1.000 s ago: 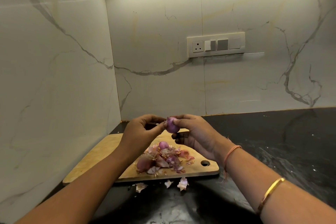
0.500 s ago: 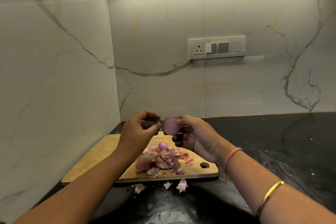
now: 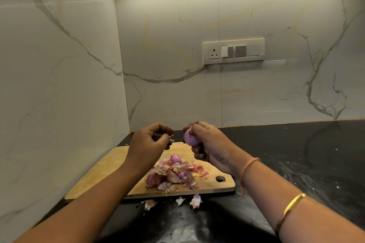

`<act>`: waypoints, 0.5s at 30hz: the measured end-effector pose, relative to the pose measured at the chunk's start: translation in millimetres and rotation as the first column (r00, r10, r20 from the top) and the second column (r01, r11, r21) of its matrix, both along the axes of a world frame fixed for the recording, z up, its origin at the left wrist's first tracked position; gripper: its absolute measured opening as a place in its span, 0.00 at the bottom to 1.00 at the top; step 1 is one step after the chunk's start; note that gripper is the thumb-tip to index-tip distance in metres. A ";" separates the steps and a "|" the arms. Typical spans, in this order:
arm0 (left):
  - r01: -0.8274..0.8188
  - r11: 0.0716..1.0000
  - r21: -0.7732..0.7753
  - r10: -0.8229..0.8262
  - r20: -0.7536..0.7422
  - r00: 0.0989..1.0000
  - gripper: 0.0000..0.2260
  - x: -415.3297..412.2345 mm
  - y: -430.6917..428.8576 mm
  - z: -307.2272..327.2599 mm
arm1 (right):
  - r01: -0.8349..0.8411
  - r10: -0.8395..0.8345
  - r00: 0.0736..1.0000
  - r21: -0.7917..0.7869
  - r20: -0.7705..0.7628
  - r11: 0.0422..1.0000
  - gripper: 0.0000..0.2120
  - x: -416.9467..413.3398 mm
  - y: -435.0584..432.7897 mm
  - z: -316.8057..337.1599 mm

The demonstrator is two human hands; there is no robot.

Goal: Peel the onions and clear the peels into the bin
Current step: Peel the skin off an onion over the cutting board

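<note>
On the far left stands a pale marble wall, and it meets the dark bench in the corner. A wooden cutting board lies on the bench close to this corner, with its hanging hole at the right end.

Above the board, the left hand is in the air. Its fingers are curled in and pinch a small peel scrap at the tips. Something thin and dark also shows inside this hand, but I cannot tell what it is.

At 5 o'clock from the left hand, a peel pile lies on the right half of the board, with some small purple onions among it. A few loose peels lie on the bench at 6 o'clock from the pile, just beside the front edge of the board.

At 3 o'clock from the left hand, near it but apart, the right hand holds a smooth, pale purple onion above the board. Its fingers and thumb are wrapped round the onion's top. The right wrist carries an orange thread, and a gold bangle sits lower on the forearm.

A switch panel is on the back wall, at 12 o'clock from the right hand.
</note>
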State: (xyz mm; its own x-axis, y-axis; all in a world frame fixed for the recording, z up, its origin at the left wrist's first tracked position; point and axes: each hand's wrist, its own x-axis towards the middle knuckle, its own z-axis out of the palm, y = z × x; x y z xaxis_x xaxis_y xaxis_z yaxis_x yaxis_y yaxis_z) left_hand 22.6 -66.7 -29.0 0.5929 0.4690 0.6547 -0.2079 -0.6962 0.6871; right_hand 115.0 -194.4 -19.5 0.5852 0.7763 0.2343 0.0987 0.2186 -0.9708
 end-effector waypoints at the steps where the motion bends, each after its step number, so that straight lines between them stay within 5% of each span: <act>1: -0.002 1.000 0.005 0.003 -0.008 1.000 0.09 0.2 0.0 -0.5 | 0.007 -0.007 1.000 0.003 0.016 1.000 0.03 0.6 0.0 0.4; 11: -0.008 0.998 0.063 0.009 -0.015 1.000 0.13 -0.5 0.3 -0.4 | 0.088 -0.072 0.981 -0.087 0.179 0.992 0.20 6.5 -0.9 -3.0; 15: -0.004 0.997 0.074 0.006 -0.017 1.000 0.14 -1.0 -1.1 -0.2 | 0.035 -0.024 0.987 -0.070 0.161 0.997 0.13 6.6 -1.8 -4.3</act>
State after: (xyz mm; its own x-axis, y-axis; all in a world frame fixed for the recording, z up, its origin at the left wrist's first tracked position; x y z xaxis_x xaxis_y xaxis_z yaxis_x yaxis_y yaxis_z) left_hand 21.5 -67.7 -29.1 0.6021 0.4224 0.6775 -0.1929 -0.7465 0.6368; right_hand 121.6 -196.2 -23.8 0.5678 0.7776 0.2703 0.2591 0.1428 -0.9552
